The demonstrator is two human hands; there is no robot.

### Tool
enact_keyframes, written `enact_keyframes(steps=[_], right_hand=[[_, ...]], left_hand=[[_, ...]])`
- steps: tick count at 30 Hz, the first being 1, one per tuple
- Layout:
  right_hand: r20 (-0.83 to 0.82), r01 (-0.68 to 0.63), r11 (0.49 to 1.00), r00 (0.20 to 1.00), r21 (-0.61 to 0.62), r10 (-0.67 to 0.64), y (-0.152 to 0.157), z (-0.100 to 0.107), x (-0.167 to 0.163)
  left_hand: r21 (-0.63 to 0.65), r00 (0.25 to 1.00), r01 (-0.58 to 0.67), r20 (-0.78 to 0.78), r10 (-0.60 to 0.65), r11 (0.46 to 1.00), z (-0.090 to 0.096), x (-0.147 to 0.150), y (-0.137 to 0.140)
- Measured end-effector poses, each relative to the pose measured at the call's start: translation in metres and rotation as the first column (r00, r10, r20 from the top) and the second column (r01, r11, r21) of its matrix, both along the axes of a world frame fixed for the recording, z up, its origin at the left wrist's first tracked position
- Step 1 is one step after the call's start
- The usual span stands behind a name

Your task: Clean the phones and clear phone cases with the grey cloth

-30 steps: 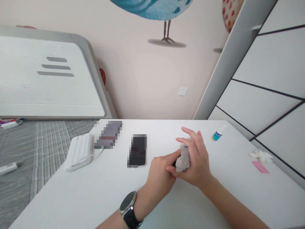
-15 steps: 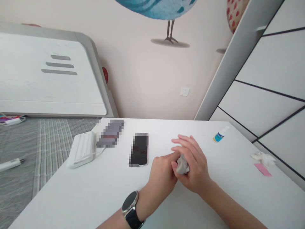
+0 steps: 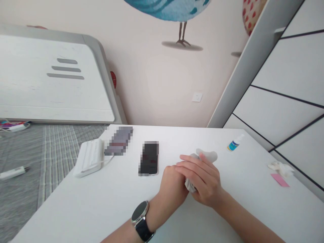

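My left hand (image 3: pixel 173 185) is closed near the middle of the white table (image 3: pixel 106 206), with most of its fingers out of sight. My right hand (image 3: pixel 204 180) lies partly over it, its fingers bent around a soft grey sock (image 3: pixel 210 156). One rounded end of the sock sticks out beyond my right fingers, and a crumpled part shows between my palms. How the left fingers grip it is hidden. A round-faced watch (image 3: pixel 140 212) with a dark strap is on my left wrist.
Left of my hands lie a phone (image 3: pixel 149 158), another blurred phone-like slab (image 3: pixel 118 141) and a white power strip (image 3: pixel 89 157). To the right are a small blue-labelled bottle (image 3: pixel 235 143), crumpled white material (image 3: pixel 282 168) and a pink slip (image 3: pixel 280 180).
The sock was bunched between my hands; a rounded end now extends past my right fingers. My right fingers have come down lower over my left hand.
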State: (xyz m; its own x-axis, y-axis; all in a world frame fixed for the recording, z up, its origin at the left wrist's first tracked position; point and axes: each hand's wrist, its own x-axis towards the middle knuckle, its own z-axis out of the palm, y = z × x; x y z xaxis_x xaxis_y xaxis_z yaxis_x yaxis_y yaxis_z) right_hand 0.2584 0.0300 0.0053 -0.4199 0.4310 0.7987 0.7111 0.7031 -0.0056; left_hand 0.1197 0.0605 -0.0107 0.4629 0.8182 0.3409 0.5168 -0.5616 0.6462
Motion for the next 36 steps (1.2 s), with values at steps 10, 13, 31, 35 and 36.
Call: enact_keyframes(steps=[10, 13, 31, 35, 36], right_hand=[[0.008, -0.025, 0.999, 1.0, -0.046, 0.026, 0.0, -0.007, 0.006], [-0.136, -0.101, 0.992, 0.987, -0.077, 0.09, 0.0, -0.013, 0.007], [-0.621, -0.887, 0.295, -0.013, -0.355, -0.784, 0.044, -0.037, 0.03], [-0.654, -0.882, 0.287, 0.03, -0.373, -0.756, 0.043, -0.039, 0.026], [-0.662, -0.881, 0.289, 0.037, -0.376, -0.749, 0.043, -0.039, 0.026]], left_hand=[[0.015, 0.986, 0.012, -0.164, -0.009, 1.0, -0.006, 0.0, 0.005], [0.0, 0.989, 0.015, -0.147, -0.014, 1.0, -0.01, -0.001, 0.005], [-0.758, 0.413, 0.25, 0.647, 0.641, 0.603, -0.013, -0.011, 0.03], [-0.8, 0.419, 0.363, 0.598, 0.684, 0.478, -0.008, -0.009, 0.027], [-0.806, 0.421, 0.398, 0.585, 0.693, 0.439, -0.007, -0.009, 0.027]])
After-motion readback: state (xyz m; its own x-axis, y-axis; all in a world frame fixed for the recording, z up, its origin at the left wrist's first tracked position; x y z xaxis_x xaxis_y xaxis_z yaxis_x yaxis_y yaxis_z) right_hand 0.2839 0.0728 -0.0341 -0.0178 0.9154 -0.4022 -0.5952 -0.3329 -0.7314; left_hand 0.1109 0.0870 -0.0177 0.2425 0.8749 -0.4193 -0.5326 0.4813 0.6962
